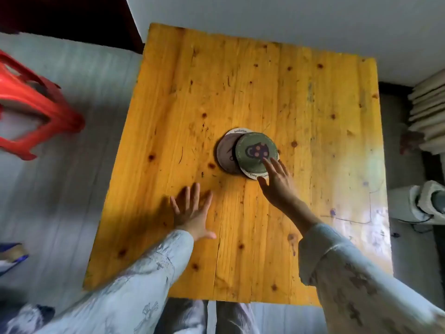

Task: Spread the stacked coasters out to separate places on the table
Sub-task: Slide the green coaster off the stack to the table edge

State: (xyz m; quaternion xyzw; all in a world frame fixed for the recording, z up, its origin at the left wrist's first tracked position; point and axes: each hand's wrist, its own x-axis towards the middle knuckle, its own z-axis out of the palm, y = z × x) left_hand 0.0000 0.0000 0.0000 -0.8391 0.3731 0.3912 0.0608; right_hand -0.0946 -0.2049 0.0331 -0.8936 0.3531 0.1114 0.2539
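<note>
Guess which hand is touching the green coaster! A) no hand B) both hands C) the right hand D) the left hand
C: the right hand has its fingertips on the green coaster, while the left hand lies flat on the table, apart from the stack.

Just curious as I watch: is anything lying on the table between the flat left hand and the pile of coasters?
No. In the head view, only bare wooden table lies between the left hand and the coasters.

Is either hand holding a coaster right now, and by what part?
Nothing is gripped. The right hand only rests fingertips on the green coaster near its near edge; the left hand lies flat.
</note>
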